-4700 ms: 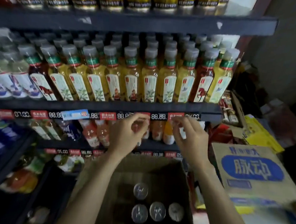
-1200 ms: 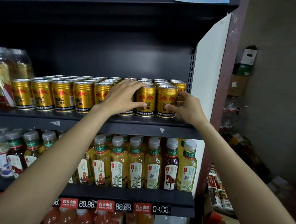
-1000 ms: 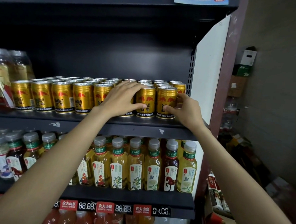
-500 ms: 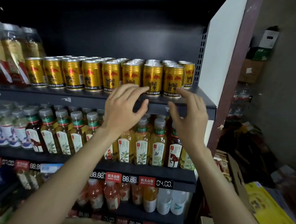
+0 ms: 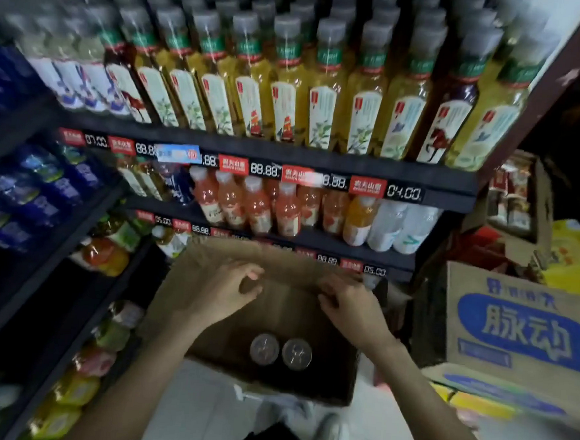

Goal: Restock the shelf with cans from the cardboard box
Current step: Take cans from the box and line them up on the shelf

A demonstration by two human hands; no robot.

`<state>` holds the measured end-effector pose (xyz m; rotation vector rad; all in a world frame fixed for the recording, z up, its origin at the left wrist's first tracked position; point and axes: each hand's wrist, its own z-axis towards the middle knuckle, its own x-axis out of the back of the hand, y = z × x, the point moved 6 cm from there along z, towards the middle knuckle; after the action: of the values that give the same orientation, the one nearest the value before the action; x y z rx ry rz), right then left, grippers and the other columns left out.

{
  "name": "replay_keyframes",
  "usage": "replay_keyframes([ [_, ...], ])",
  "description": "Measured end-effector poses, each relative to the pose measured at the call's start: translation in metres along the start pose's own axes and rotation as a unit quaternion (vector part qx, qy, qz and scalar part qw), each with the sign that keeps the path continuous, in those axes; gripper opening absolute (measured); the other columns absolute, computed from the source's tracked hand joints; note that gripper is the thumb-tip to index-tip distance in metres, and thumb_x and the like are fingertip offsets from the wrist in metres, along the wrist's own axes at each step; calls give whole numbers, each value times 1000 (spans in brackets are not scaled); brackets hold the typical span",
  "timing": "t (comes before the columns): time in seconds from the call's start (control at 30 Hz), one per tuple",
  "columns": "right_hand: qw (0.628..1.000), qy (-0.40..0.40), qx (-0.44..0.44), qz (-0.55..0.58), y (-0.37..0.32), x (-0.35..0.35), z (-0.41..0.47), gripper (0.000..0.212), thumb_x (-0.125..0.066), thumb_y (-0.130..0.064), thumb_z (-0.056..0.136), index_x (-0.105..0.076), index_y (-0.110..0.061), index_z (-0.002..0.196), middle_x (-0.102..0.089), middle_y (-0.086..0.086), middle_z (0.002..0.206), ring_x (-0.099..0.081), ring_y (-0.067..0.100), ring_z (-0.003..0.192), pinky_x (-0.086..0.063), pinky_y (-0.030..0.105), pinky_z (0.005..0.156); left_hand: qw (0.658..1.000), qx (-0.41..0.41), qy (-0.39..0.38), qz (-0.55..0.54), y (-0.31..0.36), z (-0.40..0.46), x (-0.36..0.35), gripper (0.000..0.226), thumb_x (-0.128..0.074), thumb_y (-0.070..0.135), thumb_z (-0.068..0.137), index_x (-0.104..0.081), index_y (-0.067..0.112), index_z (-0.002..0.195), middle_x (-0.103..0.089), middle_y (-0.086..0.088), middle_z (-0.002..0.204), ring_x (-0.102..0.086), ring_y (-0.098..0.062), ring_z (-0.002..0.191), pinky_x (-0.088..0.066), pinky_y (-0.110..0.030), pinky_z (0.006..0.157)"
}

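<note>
where hands hover, cardboard box (image 5: pixel 321 383) holds two cans (image 5: pixel 281 351).

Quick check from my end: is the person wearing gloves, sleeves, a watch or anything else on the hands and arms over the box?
Nothing is worn. The left hand and right hand are bare, with no gloves, rings or tape that I can make out. Both forearms are uncovered for as far as the picture shows, with no sleeve edge, watch or wristband in view. The picture is a little blurred, so small marks would not show.
</note>
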<state>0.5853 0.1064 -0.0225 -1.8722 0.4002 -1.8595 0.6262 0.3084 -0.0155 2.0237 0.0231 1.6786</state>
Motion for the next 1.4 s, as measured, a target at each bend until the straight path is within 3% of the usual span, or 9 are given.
replay_keyframes([
  [0.17,975,-202,-66,-70,14,-100,-31,51,-60,-31,86,-44,-17,132,-50,6,129,-46,26,121,-44,36,92,986,-15,-165,28,-37,-25,-95,56,-68,50,76,-52,27,124,-55,7,121,-47,-14,116,-39,-27,89],
  [0.37,944,-268,-147,-123,14,-157,-45,77,-72,-27,77,-27,-12,137,-37,12,134,-40,34,123,-45,39,92,963,-60,-247,86,-38,-24,-151,79,-79,48,64,-41,19,127,-43,-3,128,-40,-26,121,-44,-41,91],
  [0.57,945,-179,-265,-64,19,-160,-38,62,-72,-17,78,-35,-15,128,-49,13,124,-57,36,107,-45,38,71,965,-51,-231,114,-38,-14,-172,69,-76,23,73,-37,15,129,-38,-9,132,-43,-31,119,-45,-41,85],
  [0.7,956,-98,-277,-9,17,-135,-36,57,-77,-27,73,-43,-18,119,-55,11,116,-60,34,100,-43,35,71,974,-42,-221,20,-49,-6,-161,68,-77,32,71,-46,17,129,-42,-5,127,-51,-29,111,-47,-39,88],
  [0.87,965,29,-254,54,15,-64,-31,65,-76,-44,70,-48,-29,126,-59,7,116,-58,27,103,-48,37,82,983,-41,-126,-124,-37,5,-96,72,-79,38,70,-49,21,133,-44,2,120,-50,-15,109,-42,-22,89],
  [1.03,944,117,-196,238,9,15,-25,72,-78,-46,64,-48,-34,128,-58,-4,120,-57,13,111,-50,36,92,973,-149,68,-160,13,22,-4,70,-77,49,68,-56,17,127,-49,6,109,-49,-4,100,-38,-10,80],
  [1.13,925,159,-166,303,6,69,-21,70,-83,-37,63,-50,-23,122,-60,-8,114,-59,10,106,-51,36,93,947,-245,184,-102,58,32,50,73,-68,63,67,-62,12,119,-56,1,102,-54,-8,93,-46,-20,76],
  [1.27,929,205,-99,292,3,154,-16,58,-81,-40,63,-57,-22,112,-66,-8,107,-62,6,99,-53,29,86,895,-339,282,-67,131,45,117,74,-62,69,71,-66,8,112,-58,-5,94,-58,-16,85,-52,-31,71],
  [1.4,920,275,-47,275,9,247,-11,59,-78,-54,59,-61,-22,106,-69,-8,99,-65,8,92,-54,31,81,855,-365,363,-65,203,53,174,70,-63,67,70,-68,11,111,-58,-4,92,-52,-7,83,-44,-17,68],
])
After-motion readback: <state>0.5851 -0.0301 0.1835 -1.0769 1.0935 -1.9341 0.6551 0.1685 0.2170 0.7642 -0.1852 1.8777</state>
